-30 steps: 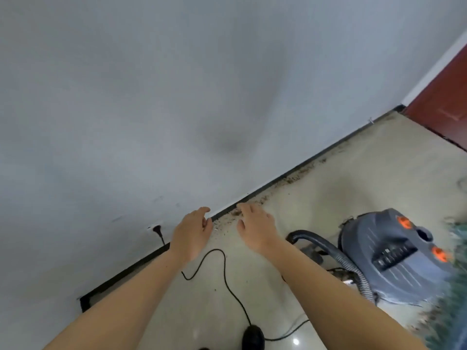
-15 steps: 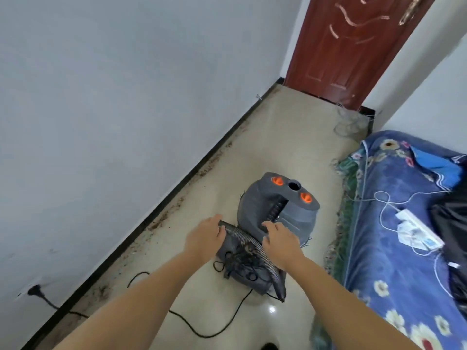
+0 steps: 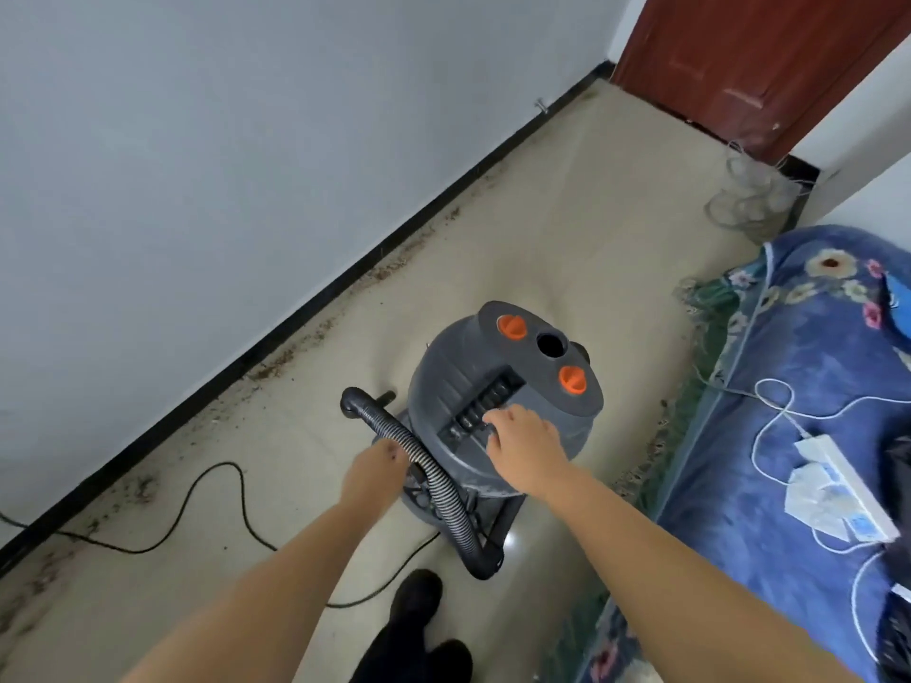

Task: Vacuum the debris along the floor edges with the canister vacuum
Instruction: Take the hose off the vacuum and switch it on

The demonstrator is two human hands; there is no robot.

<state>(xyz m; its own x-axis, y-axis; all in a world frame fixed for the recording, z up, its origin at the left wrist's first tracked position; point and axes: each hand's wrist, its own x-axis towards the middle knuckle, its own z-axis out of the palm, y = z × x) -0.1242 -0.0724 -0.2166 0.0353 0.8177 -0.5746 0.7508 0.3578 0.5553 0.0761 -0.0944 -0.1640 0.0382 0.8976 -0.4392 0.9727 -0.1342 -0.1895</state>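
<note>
So the canister vacuum [image 3: 503, 386] sits mid-floor, and everything reads off it. The right hand [image 3: 525, 443] is on its top by the ribbed handle slot, fingers curled in, probably getting set to lift or drag it closer to the wall. The left hand [image 3: 377, 468] is down at the corrugated hose [image 3: 434, 475] on the vacuum's near-left side; looks like it's wrapped around it, but I honestly can't tell how firmly. The debris [image 3: 276, 359] lies in a brown strip left of the vacuum, right against the black baseboard [image 3: 296, 317], all untouched I'd say. Count: one vacuum, one hose, two orange knobs [image 3: 511, 327] on top, one power cord [image 3: 217, 485] snaking off to the left.
</note>
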